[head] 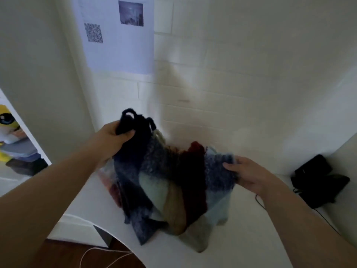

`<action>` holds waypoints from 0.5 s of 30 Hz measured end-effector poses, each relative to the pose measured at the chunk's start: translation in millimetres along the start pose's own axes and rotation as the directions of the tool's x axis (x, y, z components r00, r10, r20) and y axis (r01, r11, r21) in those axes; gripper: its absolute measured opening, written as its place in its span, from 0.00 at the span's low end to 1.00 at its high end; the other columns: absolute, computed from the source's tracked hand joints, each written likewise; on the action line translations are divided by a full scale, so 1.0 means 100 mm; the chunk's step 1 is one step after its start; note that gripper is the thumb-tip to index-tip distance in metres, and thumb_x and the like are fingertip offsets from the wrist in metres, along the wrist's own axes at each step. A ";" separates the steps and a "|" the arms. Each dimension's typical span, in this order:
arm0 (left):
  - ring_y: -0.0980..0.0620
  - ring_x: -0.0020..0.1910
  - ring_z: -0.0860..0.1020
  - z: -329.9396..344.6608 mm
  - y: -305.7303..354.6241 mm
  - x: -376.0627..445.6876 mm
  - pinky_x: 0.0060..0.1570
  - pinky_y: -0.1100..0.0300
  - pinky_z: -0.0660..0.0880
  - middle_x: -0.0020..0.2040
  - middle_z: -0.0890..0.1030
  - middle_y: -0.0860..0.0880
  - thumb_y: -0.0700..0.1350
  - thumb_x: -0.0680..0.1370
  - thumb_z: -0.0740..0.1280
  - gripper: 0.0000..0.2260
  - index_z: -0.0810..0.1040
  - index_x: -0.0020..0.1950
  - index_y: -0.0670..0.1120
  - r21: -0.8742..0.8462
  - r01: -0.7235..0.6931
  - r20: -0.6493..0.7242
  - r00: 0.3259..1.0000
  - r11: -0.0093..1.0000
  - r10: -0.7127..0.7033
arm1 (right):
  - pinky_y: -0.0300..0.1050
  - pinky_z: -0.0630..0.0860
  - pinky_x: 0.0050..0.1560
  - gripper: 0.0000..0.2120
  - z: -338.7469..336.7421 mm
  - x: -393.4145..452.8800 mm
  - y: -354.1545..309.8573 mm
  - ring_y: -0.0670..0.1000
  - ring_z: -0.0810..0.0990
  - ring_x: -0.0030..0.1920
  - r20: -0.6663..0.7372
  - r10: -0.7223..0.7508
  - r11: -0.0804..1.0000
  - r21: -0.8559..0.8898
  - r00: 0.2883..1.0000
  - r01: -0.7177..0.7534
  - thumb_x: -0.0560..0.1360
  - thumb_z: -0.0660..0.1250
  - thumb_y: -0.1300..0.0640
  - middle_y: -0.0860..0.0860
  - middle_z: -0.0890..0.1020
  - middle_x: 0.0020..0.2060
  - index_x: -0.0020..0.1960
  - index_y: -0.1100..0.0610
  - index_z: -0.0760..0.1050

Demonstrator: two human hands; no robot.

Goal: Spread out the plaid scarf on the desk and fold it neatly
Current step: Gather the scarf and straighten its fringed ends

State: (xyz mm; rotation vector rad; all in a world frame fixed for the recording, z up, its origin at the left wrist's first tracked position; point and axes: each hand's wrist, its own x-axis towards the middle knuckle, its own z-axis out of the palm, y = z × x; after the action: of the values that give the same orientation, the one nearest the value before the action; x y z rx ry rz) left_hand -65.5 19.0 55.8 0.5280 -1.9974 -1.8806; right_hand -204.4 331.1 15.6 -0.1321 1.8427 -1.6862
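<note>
The plaid scarf [170,186], fuzzy with navy, dark red, pale blue and beige blocks, hangs bunched above the white desk [241,238], its lower folds touching the desktop. My left hand [114,141] is raised at the left and grips the scarf's dark fringed end, tassels sticking up above the fingers. My right hand [249,176] holds the scarf's blue-grey edge at the right, fingers pinching the fabric. The cloth sags between both hands.
A black device [318,178] with a thin cable sits at the desk's right corner by the wall. A paper sheet [116,33] is stuck to the white brick wall. A yellow plush toy [7,130] sits on a shelf at the far left. White cable lies on the floor.
</note>
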 end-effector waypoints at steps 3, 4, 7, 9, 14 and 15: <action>0.52 0.42 0.78 0.19 0.56 0.11 0.52 0.56 0.75 0.43 0.80 0.51 0.37 0.77 0.62 0.08 0.77 0.51 0.49 0.013 -0.174 0.002 0.985 0.985 0.174 | 0.39 0.82 0.37 0.11 -0.39 -0.18 -0.46 0.51 0.82 0.44 -0.253 -0.251 0.942 0.159 0.934 0.296 0.78 0.58 0.66 0.51 0.84 0.44 0.55 0.57 0.75; 0.52 0.42 0.78 0.21 0.74 0.15 0.51 0.58 0.75 0.43 0.79 0.51 0.38 0.78 0.62 0.07 0.76 0.52 0.47 0.008 -0.222 -0.024 0.975 0.975 0.222 | 0.39 0.82 0.39 0.11 -0.54 -0.28 -0.64 0.49 0.84 0.45 -0.293 -0.348 0.884 0.212 0.890 0.416 0.78 0.58 0.65 0.48 0.85 0.44 0.55 0.55 0.75; 0.49 0.41 0.76 0.25 1.10 0.22 0.46 0.57 0.74 0.43 0.79 0.45 0.42 0.77 0.64 0.04 0.76 0.50 0.45 0.081 -0.308 -0.064 0.947 0.948 0.313 | 0.39 0.81 0.46 0.17 -0.82 -0.60 -1.04 0.47 0.83 0.50 -0.259 -0.553 0.769 0.207 0.792 0.605 0.69 0.71 0.56 0.47 0.85 0.48 0.56 0.56 0.75; 0.48 0.38 0.75 0.29 1.10 0.26 0.40 0.58 0.72 0.41 0.78 0.43 0.43 0.75 0.67 0.05 0.77 0.48 0.43 0.170 -0.276 -0.052 0.956 0.946 0.289 | 0.34 0.80 0.38 0.28 -0.89 -0.70 -1.06 0.49 0.84 0.44 -0.265 -0.471 0.872 -0.001 0.841 0.489 0.60 0.79 0.51 0.50 0.85 0.43 0.56 0.61 0.75; 0.50 0.37 0.79 0.31 0.93 0.25 0.46 0.55 0.75 0.43 0.80 0.44 0.37 0.76 0.64 0.06 0.78 0.43 0.47 0.127 -0.143 0.056 0.989 0.981 0.137 | 0.36 0.81 0.43 0.34 -1.00 -0.89 -0.86 0.50 0.82 0.49 -0.182 -0.175 0.946 -0.303 0.968 0.114 0.51 0.82 0.48 0.54 0.82 0.54 0.52 0.60 0.78; 0.48 0.40 0.79 0.32 0.96 0.24 0.49 0.53 0.75 0.44 0.80 0.44 0.36 0.77 0.63 0.08 0.77 0.43 0.48 0.117 -0.135 0.082 0.989 0.984 0.126 | 0.38 0.81 0.45 0.29 -1.00 -0.94 -0.89 0.52 0.81 0.50 -0.220 -0.170 0.927 -0.366 0.961 0.081 0.56 0.81 0.51 0.55 0.81 0.53 0.53 0.61 0.77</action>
State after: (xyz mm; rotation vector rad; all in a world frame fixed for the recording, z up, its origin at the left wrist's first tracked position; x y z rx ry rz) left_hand -105.0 39.6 149.1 0.3533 -2.1496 -1.7324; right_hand -209.8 446.6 131.7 -0.2010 2.3645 -1.4899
